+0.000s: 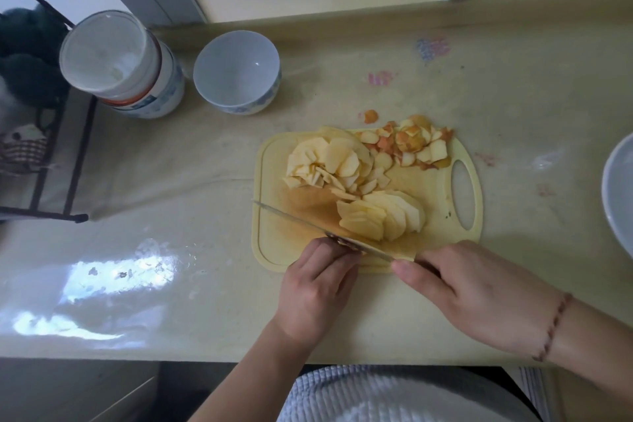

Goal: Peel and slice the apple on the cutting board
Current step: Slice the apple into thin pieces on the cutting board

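Note:
A pale yellow cutting board (274, 161) lies on the counter. A heap of thin peeled apple slices (329, 161) covers its far left, and a fanned row of slices (387, 216) lies at its middle. Red-orange peels (411, 144) are piled at the far right corner. My right hand (479, 295) grips the handle of a long knife (294, 221). Its blade runs diagonally across the board's near side, just in front of the fanned slices. My left hand (318, 284) has its fingers curled against the blade's near side, on a small apple piece (342, 243) that is mostly hidden.
A white bowl (236, 72) and a white lidded jar (116, 62) stand at the back left. Part of a white plate (616, 195) shows at the right edge. A black wire rack (44, 154) is at the far left. One peel scrap (370, 116) lies behind the board.

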A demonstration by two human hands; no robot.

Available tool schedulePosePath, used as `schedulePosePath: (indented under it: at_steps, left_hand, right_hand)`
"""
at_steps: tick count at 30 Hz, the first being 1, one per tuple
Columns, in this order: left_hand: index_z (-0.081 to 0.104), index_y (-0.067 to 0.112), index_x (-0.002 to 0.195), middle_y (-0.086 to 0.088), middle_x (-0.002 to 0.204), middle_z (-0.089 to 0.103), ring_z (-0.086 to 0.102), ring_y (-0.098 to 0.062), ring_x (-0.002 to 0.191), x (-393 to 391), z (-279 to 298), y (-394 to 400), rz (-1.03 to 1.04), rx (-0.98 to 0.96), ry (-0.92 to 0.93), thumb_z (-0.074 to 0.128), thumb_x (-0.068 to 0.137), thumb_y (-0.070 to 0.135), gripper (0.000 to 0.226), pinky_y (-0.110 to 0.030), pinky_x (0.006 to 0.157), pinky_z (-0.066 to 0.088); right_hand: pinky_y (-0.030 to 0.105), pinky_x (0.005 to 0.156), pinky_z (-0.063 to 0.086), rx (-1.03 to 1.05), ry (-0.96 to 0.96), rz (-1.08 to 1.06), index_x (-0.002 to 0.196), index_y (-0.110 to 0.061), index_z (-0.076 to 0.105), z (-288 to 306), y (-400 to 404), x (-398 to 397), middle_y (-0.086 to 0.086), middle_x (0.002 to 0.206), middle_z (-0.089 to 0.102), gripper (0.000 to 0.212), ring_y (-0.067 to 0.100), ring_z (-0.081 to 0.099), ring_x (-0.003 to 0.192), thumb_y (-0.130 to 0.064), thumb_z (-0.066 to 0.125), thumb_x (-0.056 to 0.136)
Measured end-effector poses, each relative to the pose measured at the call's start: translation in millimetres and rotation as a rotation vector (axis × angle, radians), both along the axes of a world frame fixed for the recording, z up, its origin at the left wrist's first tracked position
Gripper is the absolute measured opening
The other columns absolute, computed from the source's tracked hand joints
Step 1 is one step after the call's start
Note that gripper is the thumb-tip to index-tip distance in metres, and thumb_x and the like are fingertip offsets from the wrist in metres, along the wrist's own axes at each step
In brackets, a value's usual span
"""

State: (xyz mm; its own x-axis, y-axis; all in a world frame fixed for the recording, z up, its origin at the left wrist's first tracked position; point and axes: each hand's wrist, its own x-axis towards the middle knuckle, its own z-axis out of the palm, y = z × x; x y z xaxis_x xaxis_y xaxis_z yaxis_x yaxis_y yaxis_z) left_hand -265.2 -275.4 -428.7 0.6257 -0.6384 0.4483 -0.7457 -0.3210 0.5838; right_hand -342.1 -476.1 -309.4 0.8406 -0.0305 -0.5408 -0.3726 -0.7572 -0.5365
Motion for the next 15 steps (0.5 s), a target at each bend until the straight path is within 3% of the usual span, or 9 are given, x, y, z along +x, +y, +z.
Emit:
schedulePosePath:
  at_steps: [15]
  left_hand:
    - [0.078, 0.003, 0.096, -0.003, 0.095, 0.068, 0.067, -0.023, 0.085, -0.4, -1.3, -1.5, 0.007, 0.021, 0.009, 0.074, 0.089, 0.009, 0.01, -0.03, 0.075, 0.057]
  right_hand:
    - [0.034, 0.051, 0.044, -0.109, -0.017, 0.062, 0.059, -0.02, 0.044, -24.1, 8.8, 14.7, -0.003, 0.052, 0.048, 0.069, 0.013, 0.046, 0.047, -0.075, 0.009, 0.083]
